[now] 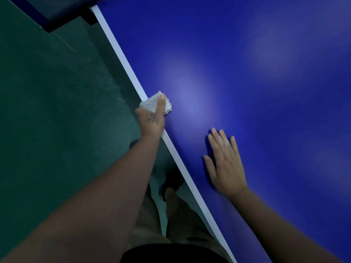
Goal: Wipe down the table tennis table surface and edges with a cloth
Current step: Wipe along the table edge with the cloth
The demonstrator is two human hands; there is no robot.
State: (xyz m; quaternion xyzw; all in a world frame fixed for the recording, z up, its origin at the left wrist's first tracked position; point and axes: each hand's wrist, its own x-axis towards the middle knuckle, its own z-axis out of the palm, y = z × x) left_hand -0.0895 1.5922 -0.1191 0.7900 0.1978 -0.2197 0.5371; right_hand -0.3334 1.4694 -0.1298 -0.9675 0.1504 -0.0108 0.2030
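The left hand (152, 118) holds the white cloth (156, 103) on the white edge line (121, 56) of the blue desk (247, 63). The right hand (225, 160) lies flat with straight fingers on the desk, beside the green floor (57, 92).

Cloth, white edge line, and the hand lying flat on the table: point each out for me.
cloth (149, 103), head view, on its bunched white fabric.
white edge line (121, 54), head view, on the stripe beyond the cloth.
right hand (226, 165), head view, on the back of the hand.
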